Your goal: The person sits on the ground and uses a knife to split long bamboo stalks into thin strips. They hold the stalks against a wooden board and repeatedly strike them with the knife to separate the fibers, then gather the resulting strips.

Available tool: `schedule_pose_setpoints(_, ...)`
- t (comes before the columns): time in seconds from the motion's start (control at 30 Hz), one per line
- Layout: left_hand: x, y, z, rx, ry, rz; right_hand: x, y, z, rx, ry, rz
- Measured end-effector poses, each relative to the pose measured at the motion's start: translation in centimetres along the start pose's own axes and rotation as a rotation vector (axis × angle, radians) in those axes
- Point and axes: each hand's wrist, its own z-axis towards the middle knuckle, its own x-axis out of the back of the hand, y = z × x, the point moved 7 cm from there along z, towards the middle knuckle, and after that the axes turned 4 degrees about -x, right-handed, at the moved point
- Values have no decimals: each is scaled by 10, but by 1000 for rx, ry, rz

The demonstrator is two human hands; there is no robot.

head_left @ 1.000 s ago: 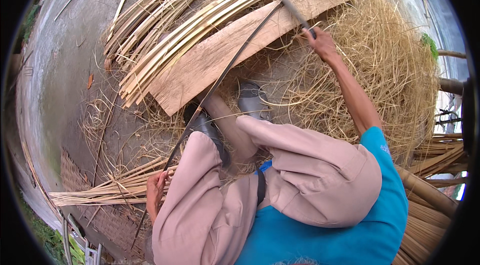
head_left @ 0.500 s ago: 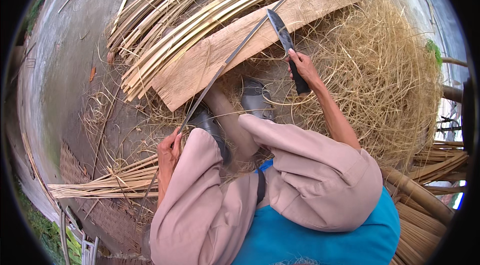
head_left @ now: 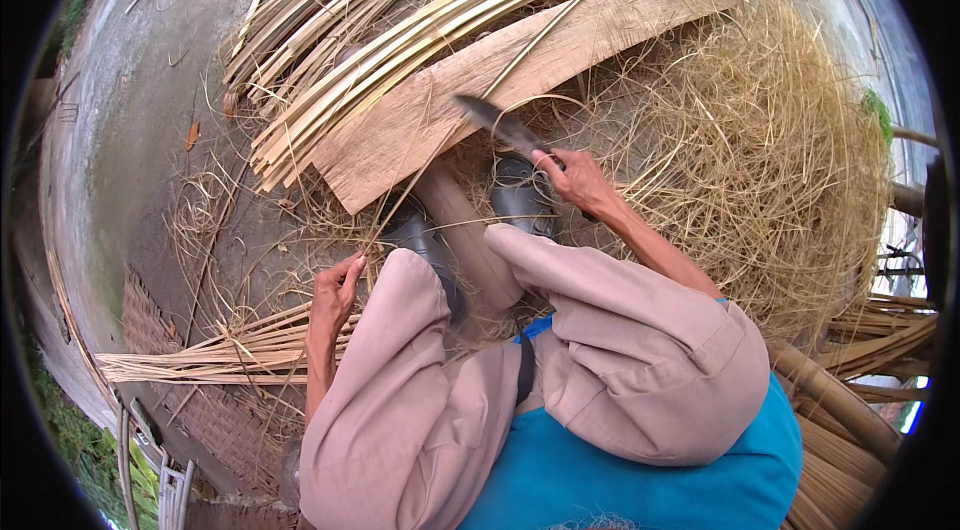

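My left hand point(head_left: 335, 292) is closed, its thumb and fingers pinching the lower end of a long, thin bamboo strip point(head_left: 566, 12) beside my left knee. From there the strip slants up to the right across a flat wooden board point(head_left: 375, 145). In my right hand point(head_left: 580, 182) is a broad-bladed knife point(head_left: 496, 122), its dark blade pointing left and smeared by motion. The blade lies across the strip's line over the board's lower edge; whether it touches the strip I cannot tell. My fingers mostly cover the handle.
Pale split bamboo strips point(head_left: 470, 5) lie along the board's far side. Curly shavings point(head_left: 730, 150) heap up on the right. A smaller bundle of strips point(head_left: 215, 362) rests at left. My dark shoes point(head_left: 522, 195) are below the board, and a bamboo pole point(head_left: 835, 400) stands at lower right.
My right hand has moved left and down, swinging the knife from pointing up to pointing left, over the strip. The strip has turned from its dark face to a narrow pale edge.
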Motion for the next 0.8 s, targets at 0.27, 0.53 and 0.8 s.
schedule_pose_setpoints(0.27,-4,-6,2,-4,-18,-69,-26,-19,-17,93,-186,-34)
schedule_pose_setpoints(0.53,11,7,10,-4,-81,165,28,15,30,-269,154,483)
schedule_pose_setpoints(0.8,20,0,14,-14,-40,217,32,-9,24,-167,25,256)
